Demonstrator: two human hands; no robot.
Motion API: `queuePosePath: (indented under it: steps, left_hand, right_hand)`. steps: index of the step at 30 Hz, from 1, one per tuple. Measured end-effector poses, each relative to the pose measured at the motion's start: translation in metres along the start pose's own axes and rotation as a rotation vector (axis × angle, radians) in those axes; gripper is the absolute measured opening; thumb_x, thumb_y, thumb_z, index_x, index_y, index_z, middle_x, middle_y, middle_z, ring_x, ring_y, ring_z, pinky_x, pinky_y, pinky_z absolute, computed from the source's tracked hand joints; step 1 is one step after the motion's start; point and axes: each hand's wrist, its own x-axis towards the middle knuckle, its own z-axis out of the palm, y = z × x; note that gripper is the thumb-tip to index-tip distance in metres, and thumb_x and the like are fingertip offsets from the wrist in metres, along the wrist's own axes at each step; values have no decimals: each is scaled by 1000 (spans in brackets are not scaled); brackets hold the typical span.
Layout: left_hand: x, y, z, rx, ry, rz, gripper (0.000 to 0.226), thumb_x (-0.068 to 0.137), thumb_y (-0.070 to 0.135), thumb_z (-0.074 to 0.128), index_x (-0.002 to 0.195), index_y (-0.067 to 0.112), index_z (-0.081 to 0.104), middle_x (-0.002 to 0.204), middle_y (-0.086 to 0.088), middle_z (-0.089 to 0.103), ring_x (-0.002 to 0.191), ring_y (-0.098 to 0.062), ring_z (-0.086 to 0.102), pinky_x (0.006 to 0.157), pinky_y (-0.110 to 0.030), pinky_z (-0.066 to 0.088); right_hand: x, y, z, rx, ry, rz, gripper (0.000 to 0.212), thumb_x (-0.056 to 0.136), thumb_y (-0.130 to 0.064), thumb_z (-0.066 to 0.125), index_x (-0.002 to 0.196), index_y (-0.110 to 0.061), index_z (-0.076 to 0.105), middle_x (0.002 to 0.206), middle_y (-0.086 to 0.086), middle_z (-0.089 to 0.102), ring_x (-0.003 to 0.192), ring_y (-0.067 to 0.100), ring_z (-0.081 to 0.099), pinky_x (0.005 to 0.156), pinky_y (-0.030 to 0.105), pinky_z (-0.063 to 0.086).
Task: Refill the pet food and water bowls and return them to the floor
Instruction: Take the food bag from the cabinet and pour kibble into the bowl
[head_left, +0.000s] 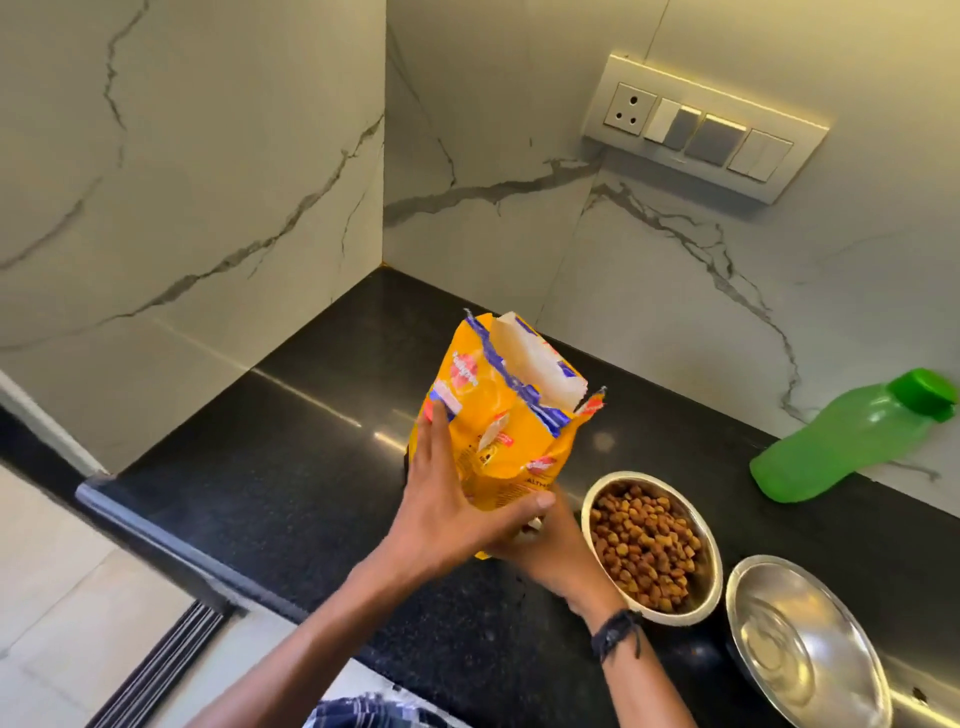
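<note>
An open yellow pet food bag (498, 415) stands upright on the black counter (291, 467), its torn top gaping. My left hand (447, 509) grips the bag's left side and front. My right hand (550, 540) holds the bag's lower right corner, partly hidden behind the left hand. Just right of the bag sits a steel bowl (711, 582) filled with brown kibble (644, 545). A second steel bowl (800, 644), with nothing in it, sits at the lower right. A green water bottle (852, 441) with its cap on stands against the wall at the right.
Marble walls meet in a corner behind the counter. A switch and socket panel (701, 130) is on the right wall. The counter's front edge (156, 535) runs along the lower left, with the tiled floor (62, 597) beyond it.
</note>
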Motion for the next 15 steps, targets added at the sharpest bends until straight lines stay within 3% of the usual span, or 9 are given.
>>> queuePosePath:
  steps: [2,4,6,9,12,15]
  left_hand:
    - [11,3,-2,11,-63,22,147,45,77,78,153,36,-14,165,4,5,152,-16,8,120,-49,24]
    - [21,7,-9,1,-93,109,146,47,68,84,154,31,-9,165,1,11,151,-18,13,119,-48,25]
    - [31,7,-17,38,-84,240,137,52,50,92,154,22,5,160,-4,26,148,-21,26,117,-48,30]
    - [34,-2,-28,166,111,261,120,56,44,92,150,13,23,152,-6,36,138,-21,40,109,-44,40]
    - [26,-20,-36,182,391,144,116,51,68,80,144,22,29,144,-1,39,126,-15,45,95,-33,45]
    - [19,-38,-42,190,356,-31,103,50,71,77,136,31,37,129,8,51,111,-13,53,87,-35,48]
  right_hand:
    - [-4,-3,20,-61,90,-58,74,63,-37,88,124,-49,49,118,-33,63,109,-12,59,89,13,50]
    - [-14,-4,40,-55,133,-26,66,61,-32,84,114,-54,50,110,-23,69,104,-5,65,85,19,54]
    - [-29,-4,59,-9,52,-5,70,62,-30,82,121,-44,46,120,-16,64,110,2,63,93,31,54]
    - [-46,-7,74,-44,-156,-77,93,70,-34,75,146,-46,23,137,-41,39,127,-14,43,98,14,45]
    - [-39,-4,56,-48,-43,-35,74,77,-17,75,137,-42,37,131,-21,53,122,0,54,90,11,47]
    - [-17,-1,24,-49,120,41,66,80,4,70,135,-23,45,117,-2,62,109,12,61,88,18,52]
